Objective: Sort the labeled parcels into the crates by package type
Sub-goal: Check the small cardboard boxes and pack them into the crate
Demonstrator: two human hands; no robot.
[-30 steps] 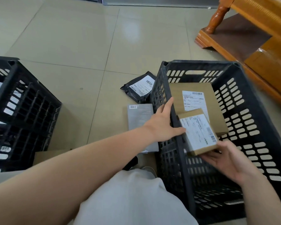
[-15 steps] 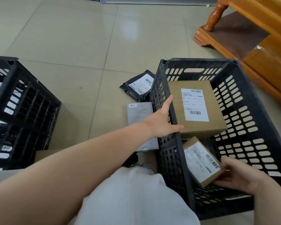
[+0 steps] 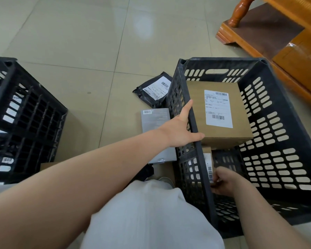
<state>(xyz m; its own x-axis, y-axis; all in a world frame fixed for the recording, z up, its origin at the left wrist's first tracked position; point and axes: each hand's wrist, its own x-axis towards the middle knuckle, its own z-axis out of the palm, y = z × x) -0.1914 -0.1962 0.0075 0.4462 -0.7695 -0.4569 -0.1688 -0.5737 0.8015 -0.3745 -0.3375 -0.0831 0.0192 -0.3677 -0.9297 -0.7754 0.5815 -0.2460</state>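
head view looks down into the right crate (image 3: 223,60), where the left grip (image 3: 182,131) lies open, fingers straight along the left rim and thumb against the large cardboard box (image 3: 196,105), probably to steady the crate. low inside, the right grip (image 3: 223,183) pinches the small cardboard box (image 3: 207,159), turned on edge against the left wall, seemingly to fit the gap beside the large one. a black poly mailer (image 3: 153,88) and grey flat box (image 3: 155,126) lie on the floor (image 3: 79,51) outside, unsorted.

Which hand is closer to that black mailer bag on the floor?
Left. The left hand rests on the rim of the crate, close to the black bag; the right hand is down inside the crate, holding a small box.
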